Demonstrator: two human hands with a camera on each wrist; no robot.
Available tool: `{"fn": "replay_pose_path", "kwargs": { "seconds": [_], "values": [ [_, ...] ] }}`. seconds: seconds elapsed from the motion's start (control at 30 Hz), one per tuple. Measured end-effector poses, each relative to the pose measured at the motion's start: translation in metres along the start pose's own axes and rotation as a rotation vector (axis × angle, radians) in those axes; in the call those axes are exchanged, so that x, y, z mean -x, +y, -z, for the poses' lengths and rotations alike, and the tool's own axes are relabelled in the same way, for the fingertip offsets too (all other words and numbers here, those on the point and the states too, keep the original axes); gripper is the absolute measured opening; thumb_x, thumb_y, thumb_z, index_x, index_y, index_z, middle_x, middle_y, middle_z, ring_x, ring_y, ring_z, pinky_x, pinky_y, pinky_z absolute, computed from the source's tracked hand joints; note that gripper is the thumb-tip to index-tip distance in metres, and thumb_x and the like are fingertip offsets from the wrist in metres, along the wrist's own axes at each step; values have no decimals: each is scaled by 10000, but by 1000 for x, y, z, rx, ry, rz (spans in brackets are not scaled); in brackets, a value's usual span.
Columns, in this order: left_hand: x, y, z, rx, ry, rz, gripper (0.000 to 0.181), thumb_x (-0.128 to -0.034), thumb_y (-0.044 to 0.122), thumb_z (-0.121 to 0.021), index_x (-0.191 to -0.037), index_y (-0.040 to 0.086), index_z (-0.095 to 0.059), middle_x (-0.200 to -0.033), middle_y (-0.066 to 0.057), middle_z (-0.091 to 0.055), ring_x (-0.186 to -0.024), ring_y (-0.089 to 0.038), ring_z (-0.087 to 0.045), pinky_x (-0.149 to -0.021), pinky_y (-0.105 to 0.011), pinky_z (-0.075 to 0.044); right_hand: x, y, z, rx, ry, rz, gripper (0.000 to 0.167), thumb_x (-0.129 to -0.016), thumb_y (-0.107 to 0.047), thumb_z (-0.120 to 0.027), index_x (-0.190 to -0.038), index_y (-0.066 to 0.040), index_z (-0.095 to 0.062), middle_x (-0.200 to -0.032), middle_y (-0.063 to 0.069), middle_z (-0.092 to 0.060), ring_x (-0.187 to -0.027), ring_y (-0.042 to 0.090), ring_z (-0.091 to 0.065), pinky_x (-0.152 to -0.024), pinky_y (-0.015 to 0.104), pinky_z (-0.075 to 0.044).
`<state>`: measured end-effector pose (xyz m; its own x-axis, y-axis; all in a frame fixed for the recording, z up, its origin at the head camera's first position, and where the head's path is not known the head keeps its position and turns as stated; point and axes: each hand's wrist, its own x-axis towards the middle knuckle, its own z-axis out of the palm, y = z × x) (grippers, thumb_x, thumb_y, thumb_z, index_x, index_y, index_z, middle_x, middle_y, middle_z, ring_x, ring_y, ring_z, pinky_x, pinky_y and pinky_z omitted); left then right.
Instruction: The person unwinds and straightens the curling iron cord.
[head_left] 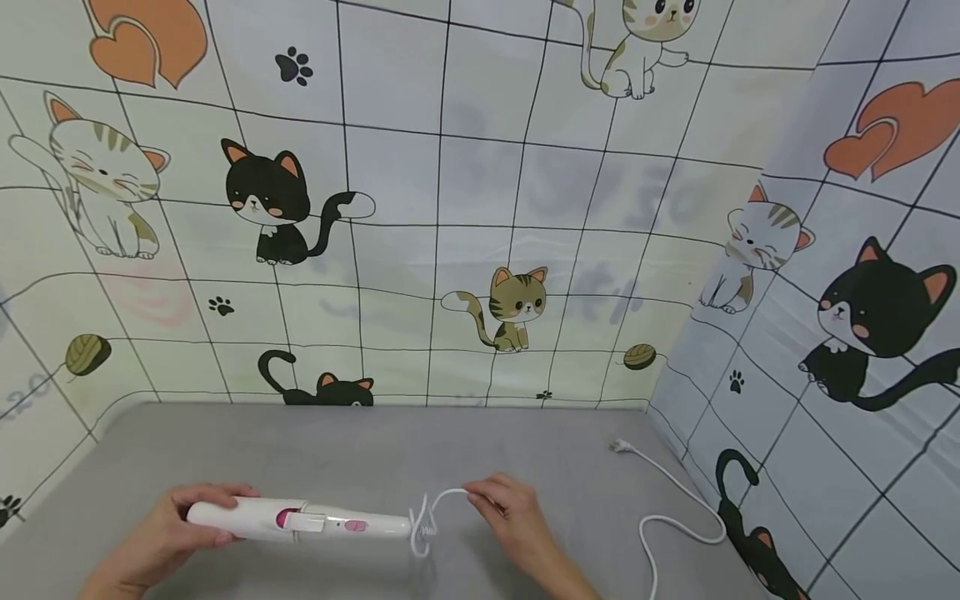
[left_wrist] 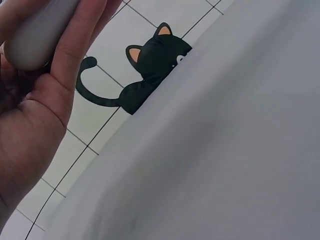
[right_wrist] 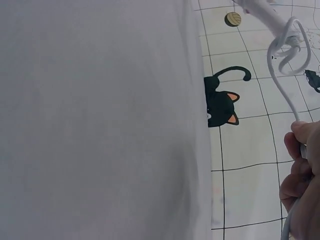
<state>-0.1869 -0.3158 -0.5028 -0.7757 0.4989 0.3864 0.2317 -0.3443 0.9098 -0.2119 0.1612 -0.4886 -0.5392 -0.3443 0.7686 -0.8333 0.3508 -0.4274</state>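
A white hair styling iron (head_left: 356, 527) with pink buttons lies level above the grey surface. My left hand (head_left: 168, 533) grips its thick rounded end, fingers over the top and thumb below. In the left wrist view only that rounded end shows inside the palm. At the other end, a white cord (head_left: 423, 529) hangs in loose loops beside the tail of the handle. My right hand (head_left: 513, 521) pinches the cord between thumb and fingertips, a little to the right of the loops. The right wrist view shows the cord (right_wrist: 281, 85) running from the loops into these fingers.
On the right of the grey tabletop (head_left: 337, 442), the rest of the cord (head_left: 675, 523) lies in a curve, its plug (head_left: 621, 447) toward the back. A sheet printed with cats (head_left: 517, 308) and grid lines stands behind and to the right.
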Motion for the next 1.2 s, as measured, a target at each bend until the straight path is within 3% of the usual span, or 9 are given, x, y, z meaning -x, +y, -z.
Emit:
{"fn": "replay_pose_path", "kwargs": {
  "seconds": [0.3, 0.53, 0.63, 0.77, 0.97, 1.2],
  "values": [
    [8, 5, 7, 28, 26, 3, 521, -863, -313, -507, -1164, 39, -746, -1326, -71, -681, -1196, -179, -628, -878, -390, -596, 5, 11, 13, 75, 51, -34, 197, -812, 85, -786, -963, -41, -778, -820, -31, -700, -639, -15, -503, -547, 97, -426],
    [19, 7, 13, 35, 34, -47, 551, -846, -353, -456, -1197, -12, -711, -1349, -99, -663, -1215, -192, -623, -903, -425, -583, 14, 21, 29, 155, 49, -86, 224, -775, 93, -814, -936, -59, -780, -801, -63, -691, -625, -46, -462, -525, 91, -395],
    [25, 10, 16, 27, 69, -51, 545, -847, -358, -438, -1200, -35, -701, -1351, -103, -662, -1211, -190, -628, -901, -436, -583, 18, 23, 34, 208, 38, -124, 229, -767, 80, -826, -926, -79, -782, -800, -91, -686, -622, -63, -445, -519, 95, -386],
    [28, 13, 18, -3, 106, -42, 522, -858, -349, -434, -1206, -59, -693, -1349, -96, -664, -1204, -186, -632, -899, -438, -584, 21, 23, 38, 207, -16, -190, 206, -788, 51, -824, -925, -97, -782, -809, -88, -692, -636, -54, -472, -514, 135, -421],
    [25, 14, 16, -45, 171, 2, 478, -869, -323, -473, -1192, -58, -706, -1310, -56, -685, -1166, -168, -647, -888, -408, -589, 19, 16, 32, 107, -194, -320, 155, -867, 1, -782, -1005, -68, -767, -894, -6, -725, -737, 27, -592, -600, 224, -516],
    [22, 13, 14, -29, 233, 60, 486, -884, -294, -500, -1189, 0, -739, -1290, -35, -694, -1136, -140, -646, -879, -381, -594, 10, 0, 20, 120, -185, -227, 385, -815, 2, -820, -1182, -46, -714, -1052, 68, -725, -901, 218, -669, -763, 348, -568]
  ]
}}
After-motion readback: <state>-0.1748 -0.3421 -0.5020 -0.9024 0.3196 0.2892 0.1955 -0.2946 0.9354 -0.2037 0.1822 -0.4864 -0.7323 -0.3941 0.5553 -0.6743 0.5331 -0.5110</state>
